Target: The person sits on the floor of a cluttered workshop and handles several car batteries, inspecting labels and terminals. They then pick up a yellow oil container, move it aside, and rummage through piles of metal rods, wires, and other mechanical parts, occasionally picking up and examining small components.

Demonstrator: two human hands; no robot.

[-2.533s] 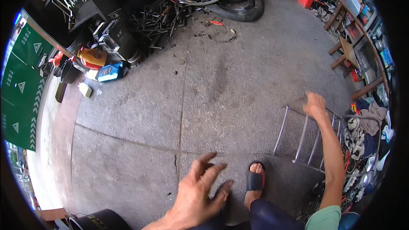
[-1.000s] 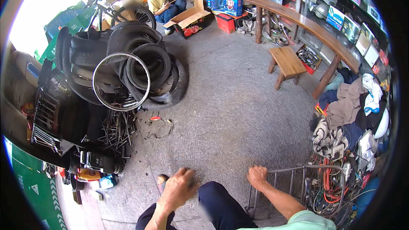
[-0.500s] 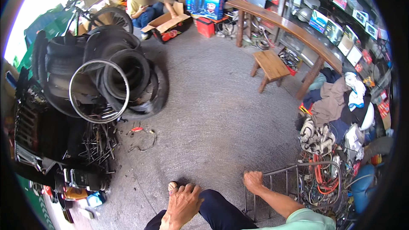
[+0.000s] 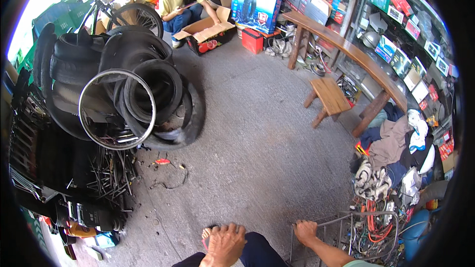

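My left hand [image 4: 225, 244] rests palm down over my bent knee, its fingers curving over the front and holding nothing I can see. Dark trousers [image 4: 260, 249] cover my legs, and part of a foot shows just past that hand. On the right, my right hand [image 4: 306, 231] is closed round the near left corner of a metal tube rack [image 4: 341, 219]. The rack's bars run away to the right, beside a tangle of cables with an orange cord [image 4: 378, 235].
Old tyres [image 4: 153, 91] and a bare wheel rim [image 4: 80, 111] are piled at left, above thin metal rods [image 4: 111, 175]. A person [image 4: 180, 10] sits behind an open carton [image 4: 208, 37]. A wooden bench [image 4: 346, 44], a stool [image 4: 330, 94] and clothes [image 4: 391, 141] line the right.
My view has tilted and shifted, so the scene sits lower and slightly right. My right hand stays on the rack and my left on the knee. The seated person is more fully in view.
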